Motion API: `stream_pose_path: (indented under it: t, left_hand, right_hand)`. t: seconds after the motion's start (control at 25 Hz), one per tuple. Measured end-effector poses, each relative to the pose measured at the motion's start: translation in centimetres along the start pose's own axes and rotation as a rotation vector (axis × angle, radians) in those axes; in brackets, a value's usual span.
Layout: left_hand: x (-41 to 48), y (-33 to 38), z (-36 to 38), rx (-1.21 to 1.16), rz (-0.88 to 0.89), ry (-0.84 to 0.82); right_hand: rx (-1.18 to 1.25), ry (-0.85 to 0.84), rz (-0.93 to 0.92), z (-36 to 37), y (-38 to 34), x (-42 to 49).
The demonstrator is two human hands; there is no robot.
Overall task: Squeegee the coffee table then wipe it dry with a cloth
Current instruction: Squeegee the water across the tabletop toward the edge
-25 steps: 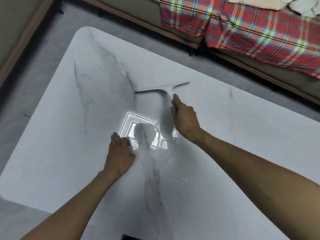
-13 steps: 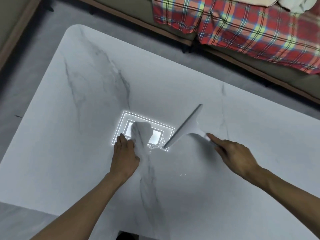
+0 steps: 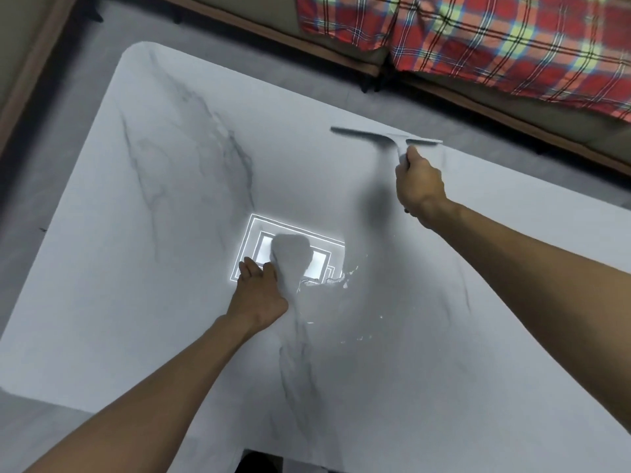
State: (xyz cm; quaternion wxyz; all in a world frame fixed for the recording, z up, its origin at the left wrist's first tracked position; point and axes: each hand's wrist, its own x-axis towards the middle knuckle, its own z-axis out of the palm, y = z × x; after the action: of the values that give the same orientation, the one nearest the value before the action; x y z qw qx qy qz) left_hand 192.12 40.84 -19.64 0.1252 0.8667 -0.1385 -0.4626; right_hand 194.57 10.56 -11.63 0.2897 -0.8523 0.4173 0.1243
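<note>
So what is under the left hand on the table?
The left hand lies flat on the bare marble coffee table, at the edge of a bright lamp reflection. No cloth shows around it; the spot under the palm is covered.

No readable text or labels.

My right grip (image 3: 419,186) has carried the squeegee (image 3: 389,139) from beside my left grip, near the bright reflection (image 3: 290,254), out to the table's (image 3: 170,302) far edge. Blade, slanted half a second ago, now lies along that edge, directly beyond my knuckles.
</note>
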Motion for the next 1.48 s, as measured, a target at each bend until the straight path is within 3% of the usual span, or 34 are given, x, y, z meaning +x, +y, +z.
stream_pose_path:
  t: [0.2, 0.48, 0.68, 0.92, 1.04, 1.16, 1.24, 1.48]
  left_hand:
    - [-0.2, 0.2, 0.1, 0.033, 0.003, -0.007]
    - [-1.2, -0.3, -0.9, 0.015, 0.04, 0.002]
    - [-2.7, -3.0, -1.0, 0.04, 0.083, 0.021]
    - [-6.2, -5.8, 2.3, 0.033, 0.112, 0.138]
    - [-8.1, -6.3, 4.5, -0.024, 0.068, 0.19]
    - [-9.7, -6.6, 6.9, -0.062, -0.021, 0.174]
    - [-10.8, -6.4, 8.5, -0.126, -0.103, 0.143]
    - [-13.5, -4.2, 13.5, -0.164, -0.164, 0.105]
  right_hand:
    - [-0.225, -0.065, -0.105, 1.7, 4.7, -7.6]
    - [-0.291, -0.295, -0.02, -1.5, 11.3, -19.2]
    - [-0.079, -0.107, -0.08, -2.4, 6.1, -12.1]
    - [0.157, -0.03, 0.066, 2.8, -0.8, -4.0]
    - [-0.005, -0.056, -0.15, 5.8, -0.4, -7.7]
    - [-0.072, -0.24, -0.427, 8.1, 2.7, -14.2]
    - [-0.121, -0.357, -0.497, 8.6, 5.4, -17.7]
    - [-0.469, -0.394, -0.638, 4.2, 14.9, -19.7]
